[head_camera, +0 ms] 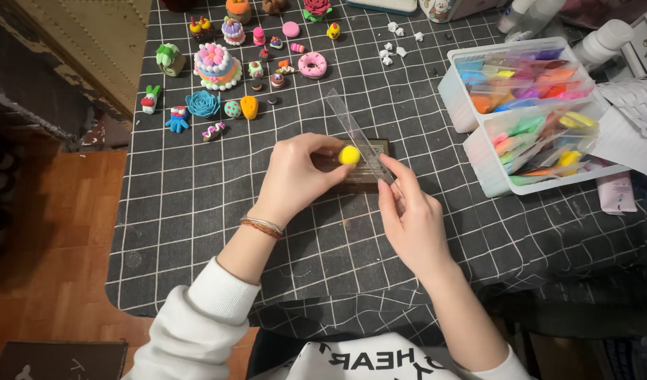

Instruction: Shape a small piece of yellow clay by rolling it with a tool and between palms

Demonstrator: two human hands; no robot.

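Note:
My left hand [293,176] pinches a small yellow clay ball [349,155] between thumb and fingertips, just above a dark brown slab [375,149] on the table. My right hand [410,214] grips the near end of a clear plastic ruler [351,127], which slants up and away to the left, its edge right beside the ball. Both hands meet near the middle of the table, covered by a black cloth with a white grid [197,232].
Several small clay figures lie at the far left, among them a layered cake [216,65], a pink donut [312,65] and a blue flower [202,103]. Two clear boxes of coloured clay packets [527,112] stand at the right. White clay bits [392,49] lie behind.

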